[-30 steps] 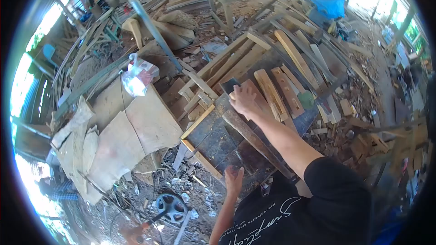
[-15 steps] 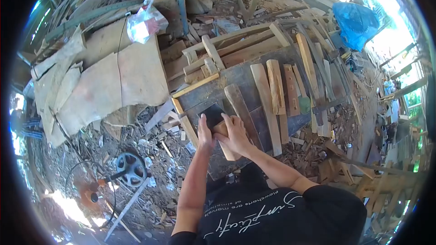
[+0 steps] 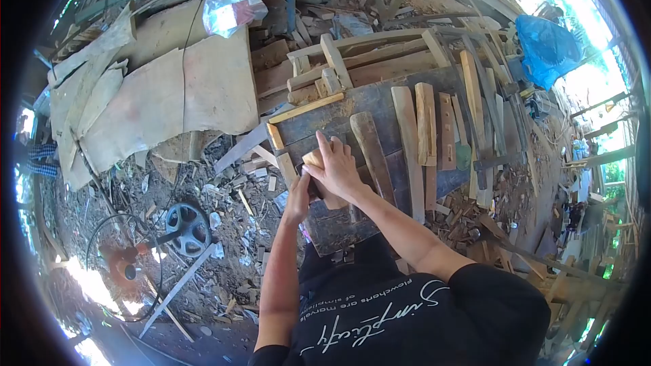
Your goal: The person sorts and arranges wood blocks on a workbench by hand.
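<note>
A light wooden block (image 3: pixel 312 158) lies under both my hands, over the dark worktable (image 3: pixel 308 132). My right hand (image 3: pixel 337 169) reaches across the block and grips it, with fingers stretched along its far side. Below and to the left, my left hand (image 3: pixel 298 198) closes on the block's near side, its thumb close to the right hand. Part of a pale wooden piece (image 3: pixel 331 199) shows beneath my right wrist. Just right of my hands lies a worn wooden bar (image 3: pixel 373 156). My fingers hide much of the block.
Wooden strips (image 3: pixel 305 108) edge the table's far left corner. Several long pieces, including a pale board (image 3: pixel 408 156), lie to the right, near a hammer (image 3: pixel 498 161). A handwheel (image 3: pixel 188 230) stands at lower left among wood scraps. A blue plastic bag (image 3: pixel 548 51) hangs at upper right.
The dark, flat thing seen between my hands earlier is no longer visible. My right hand has shifted over the block, and my left hand has moved lower. The whole view has shifted slightly.
</note>
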The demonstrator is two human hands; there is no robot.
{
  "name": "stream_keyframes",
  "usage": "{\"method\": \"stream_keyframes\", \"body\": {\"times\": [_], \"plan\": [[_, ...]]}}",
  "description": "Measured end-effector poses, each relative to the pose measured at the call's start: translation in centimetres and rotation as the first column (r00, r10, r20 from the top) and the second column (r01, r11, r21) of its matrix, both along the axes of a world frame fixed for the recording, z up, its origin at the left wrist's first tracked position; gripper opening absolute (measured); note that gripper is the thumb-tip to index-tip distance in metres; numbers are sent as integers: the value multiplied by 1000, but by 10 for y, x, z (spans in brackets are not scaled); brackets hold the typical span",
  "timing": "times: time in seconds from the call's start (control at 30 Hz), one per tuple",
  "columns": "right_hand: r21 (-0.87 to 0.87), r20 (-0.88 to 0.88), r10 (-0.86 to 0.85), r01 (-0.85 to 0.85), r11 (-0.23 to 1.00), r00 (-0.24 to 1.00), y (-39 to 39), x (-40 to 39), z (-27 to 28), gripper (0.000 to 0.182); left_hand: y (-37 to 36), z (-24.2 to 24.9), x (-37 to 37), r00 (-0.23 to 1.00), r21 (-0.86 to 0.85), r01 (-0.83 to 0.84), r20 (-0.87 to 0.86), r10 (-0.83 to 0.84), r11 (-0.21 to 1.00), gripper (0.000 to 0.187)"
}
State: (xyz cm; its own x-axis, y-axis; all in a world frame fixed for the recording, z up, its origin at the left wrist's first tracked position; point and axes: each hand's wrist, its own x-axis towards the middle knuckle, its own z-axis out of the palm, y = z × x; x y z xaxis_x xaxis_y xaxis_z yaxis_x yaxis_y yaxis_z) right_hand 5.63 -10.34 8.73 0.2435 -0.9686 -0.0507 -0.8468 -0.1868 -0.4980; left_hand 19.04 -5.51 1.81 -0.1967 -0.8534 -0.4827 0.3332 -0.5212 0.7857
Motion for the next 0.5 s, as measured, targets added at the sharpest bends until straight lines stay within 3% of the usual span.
{"method": "stream_keyframes", "body": {"times": [0.03,0.07,0.1,0.17,0.23,0.3,0.37,0.4,0.43,0.5], "plan": [[0,-5,-12,12,1000,1000,-1,3,-5,85,3,-1,-6,958,108,-122,-248,146,987,53],[-6,-33,-12,12,1000,999,-3,8,-11,81,5,-1,-9,929,61,-114,-348,129,992,72],[-12,-62,-14,14,1000,998,-3,10,-15,78,6,1,-14,929,60,-95,-353,111,994,72],[17,16,-52,52,999,999,2,6,-20,69,7,6,-24,960,11,-184,-211,182,983,74],[-121,343,30,12,993,939,5,-3,-30,64,5,-2,-17,964,15,-134,-230,134,991,72],[-74,394,-15,48,996,919,24,-22,-30,59,2,-9,-20,983,-18,-182,-42,181,983,66],[-226,247,-70,128,966,966,46,-39,-27,57,-3,-17,-22,976,-11,-203,-85,202,979,64],[-248,127,-119,148,957,985,55,-49,-31,59,-4,-23,-25,975,-38,-222,-28,221,974,63],[-249,127,-135,163,955,983,63,-54,-32,59,-5,-25,-27,970,-66,-240,31,242,969,63],[47,-52,-314,316,948,948,77,-58,-37,65,-4,-26,-26,971,-48,-236,24,238,970,61]]}}
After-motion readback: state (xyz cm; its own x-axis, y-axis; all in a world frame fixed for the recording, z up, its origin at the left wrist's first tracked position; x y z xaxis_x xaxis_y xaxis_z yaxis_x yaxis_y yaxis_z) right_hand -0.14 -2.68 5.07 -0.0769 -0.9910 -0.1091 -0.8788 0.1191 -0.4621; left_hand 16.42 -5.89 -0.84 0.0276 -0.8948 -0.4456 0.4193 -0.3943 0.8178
